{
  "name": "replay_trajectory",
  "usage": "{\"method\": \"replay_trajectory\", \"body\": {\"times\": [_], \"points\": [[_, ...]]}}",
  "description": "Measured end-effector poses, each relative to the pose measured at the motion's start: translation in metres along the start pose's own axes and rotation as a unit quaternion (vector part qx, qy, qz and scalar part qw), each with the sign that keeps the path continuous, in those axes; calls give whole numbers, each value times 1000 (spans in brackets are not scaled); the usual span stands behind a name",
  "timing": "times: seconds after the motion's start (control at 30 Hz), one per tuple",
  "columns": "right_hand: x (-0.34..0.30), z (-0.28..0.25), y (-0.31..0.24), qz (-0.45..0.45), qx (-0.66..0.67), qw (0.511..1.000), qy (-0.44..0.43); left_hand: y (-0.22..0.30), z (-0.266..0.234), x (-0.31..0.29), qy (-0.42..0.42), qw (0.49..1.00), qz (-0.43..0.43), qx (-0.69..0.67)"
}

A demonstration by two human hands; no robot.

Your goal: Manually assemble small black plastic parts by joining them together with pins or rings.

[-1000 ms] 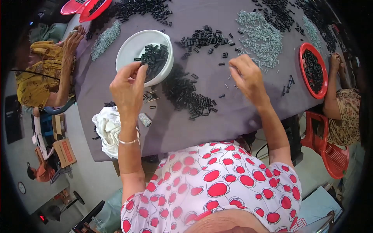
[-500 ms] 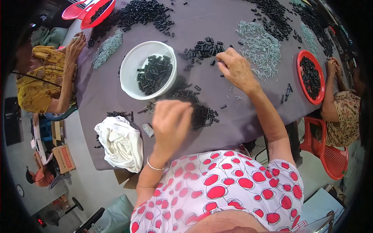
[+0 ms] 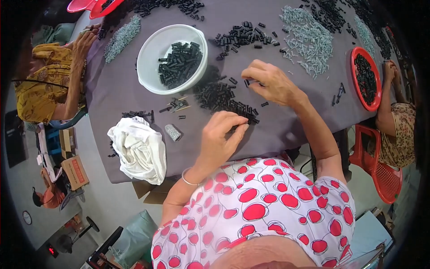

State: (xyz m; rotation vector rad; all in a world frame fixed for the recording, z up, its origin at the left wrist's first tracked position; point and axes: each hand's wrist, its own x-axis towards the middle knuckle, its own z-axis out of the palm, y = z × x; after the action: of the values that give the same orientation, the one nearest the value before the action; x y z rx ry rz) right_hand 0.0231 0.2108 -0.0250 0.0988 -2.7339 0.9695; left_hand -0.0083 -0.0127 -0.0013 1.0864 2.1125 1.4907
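My left hand [image 3: 219, 135] is closed in a pinch at the near edge of a loose pile of small black tubular parts [image 3: 216, 95]. Whatever lies between its fingertips is hidden or too small to make out. My right hand [image 3: 277, 85] is held over the cloth to the right of that pile, its thumb and forefinger pinching a small black tubular part [image 3: 247, 83]. Just beyond the pile stands a white bowl [image 3: 148, 67] partly filled with black parts. Past my right hand spread a second heap of black parts [image 3: 242, 36] and a heap of small pale, silvery pieces [image 3: 309, 42].
A bundled white cloth [image 3: 139, 148] and a grey speckled cylinder [image 3: 173, 132] lie at the near left of the cloth-covered table [image 3: 264, 130]. At right, a red tray [image 3: 375, 101] holds black parts. Other people sit at the left and right edges, beside a red chair [image 3: 378, 175].
My left hand has moved right, from beside the bowl to the pile's near edge. My right hand has drawn back from the far black heap and now pinches a black part.
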Motion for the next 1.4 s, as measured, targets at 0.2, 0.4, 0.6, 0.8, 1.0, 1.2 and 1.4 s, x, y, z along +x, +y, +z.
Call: {"method": "replay_trajectory", "body": {"times": [0.2,0.4,0.6,0.8,1.0,1.2,1.4], "points": [[-38,-21,-6,24,90,988,122,-8,-6,4,57,992,62,92],[-57,-17,-14,67,45,984,157,-15,-9,41,101,942,158,277],[-56,-19,-10,61,-98,978,174,-13,-8,62,56,934,177,304],[-69,-16,-15,85,-94,982,141,-16,-9,54,29,938,157,306],[-61,6,-19,95,-188,967,140,-16,-8,58,30,932,149,330],[-62,14,-22,98,-225,958,147,-22,7,78,8,928,166,333],[-63,13,-23,67,-221,957,177,-22,8,91,-89,911,165,366]]}}
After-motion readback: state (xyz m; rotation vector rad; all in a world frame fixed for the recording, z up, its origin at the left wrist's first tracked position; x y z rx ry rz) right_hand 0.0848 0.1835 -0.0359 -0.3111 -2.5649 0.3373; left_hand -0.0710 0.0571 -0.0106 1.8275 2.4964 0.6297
